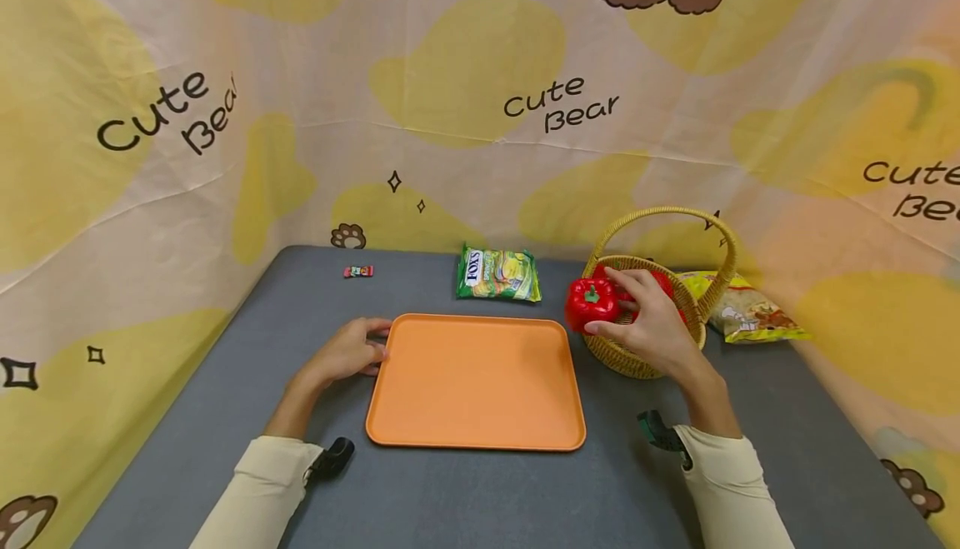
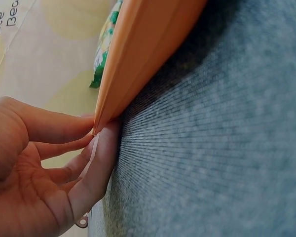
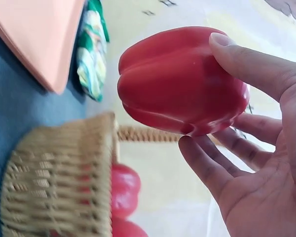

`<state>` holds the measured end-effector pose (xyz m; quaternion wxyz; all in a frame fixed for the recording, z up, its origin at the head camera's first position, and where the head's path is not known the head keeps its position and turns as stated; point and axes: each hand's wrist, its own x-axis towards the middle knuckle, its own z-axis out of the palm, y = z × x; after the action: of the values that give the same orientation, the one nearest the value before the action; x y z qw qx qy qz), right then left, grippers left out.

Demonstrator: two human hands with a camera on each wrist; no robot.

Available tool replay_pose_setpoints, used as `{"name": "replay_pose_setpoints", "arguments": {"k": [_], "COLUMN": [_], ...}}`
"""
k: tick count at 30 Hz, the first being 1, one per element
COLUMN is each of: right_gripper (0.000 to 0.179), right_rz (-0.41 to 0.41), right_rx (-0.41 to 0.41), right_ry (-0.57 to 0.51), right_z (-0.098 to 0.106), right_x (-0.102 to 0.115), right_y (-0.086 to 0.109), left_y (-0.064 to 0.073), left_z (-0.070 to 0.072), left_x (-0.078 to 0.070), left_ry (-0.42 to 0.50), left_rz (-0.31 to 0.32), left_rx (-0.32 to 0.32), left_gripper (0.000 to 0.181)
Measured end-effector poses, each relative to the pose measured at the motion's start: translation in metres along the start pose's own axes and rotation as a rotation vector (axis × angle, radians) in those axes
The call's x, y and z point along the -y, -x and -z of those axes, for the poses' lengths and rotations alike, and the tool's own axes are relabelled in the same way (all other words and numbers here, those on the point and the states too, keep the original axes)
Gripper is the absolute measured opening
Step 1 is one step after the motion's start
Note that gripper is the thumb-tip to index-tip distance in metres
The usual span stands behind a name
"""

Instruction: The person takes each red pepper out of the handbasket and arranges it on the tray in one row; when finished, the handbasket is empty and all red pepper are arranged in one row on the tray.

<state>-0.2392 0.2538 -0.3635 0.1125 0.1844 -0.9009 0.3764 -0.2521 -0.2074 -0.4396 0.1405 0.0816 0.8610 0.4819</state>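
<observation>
A red bell pepper (image 1: pixel 590 306) is held in my right hand (image 1: pixel 654 324), up at the left rim of a wicker basket (image 1: pixel 622 359). Thumb and fingers grip the pepper (image 3: pixel 177 79) from either side in the right wrist view. More red peppers (image 3: pixel 124 190) lie inside the basket, partly hidden by its wall. On the left, my left hand (image 1: pixel 348 351) pinches the left edge of an orange tray (image 1: pixel 476 382). Thumb and fingertips meet at the tray's rim (image 2: pixel 106 111) in the left wrist view.
A green Fox's candy bag (image 1: pixel 498 274) lies behind the tray. One small red wrapped sweet (image 1: pixel 358 272) sits at the back left. Right of the basket rests a yellow snack bag (image 1: pixel 753 311), partly hidden behind it. Printed cloth (image 1: pixel 465 157) hangs around the grey table.
</observation>
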Motion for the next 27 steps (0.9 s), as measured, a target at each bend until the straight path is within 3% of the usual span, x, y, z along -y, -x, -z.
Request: {"name": "replay_pose_setpoints", "arguments": {"k": [15,27], "right_gripper": [0.081,0.083], "right_rz": [0.024,-0.026], "right_rx": [0.165,0.298], "right_ry": [-0.094,-0.139], "right_z": [-0.063,-0.109], "right_x": [0.020,0.048], "right_y": [-0.017,-0.038], "left_y": [0.001,0.002], "left_z": [0.000,0.001], "left_x": [0.000,-0.003], "left_ry": [-0.012,0.006], "left_rz": [0.012,-0.004], "left_rx": [-0.005,-0.005], "left_gripper": [0.057,0.056]}}
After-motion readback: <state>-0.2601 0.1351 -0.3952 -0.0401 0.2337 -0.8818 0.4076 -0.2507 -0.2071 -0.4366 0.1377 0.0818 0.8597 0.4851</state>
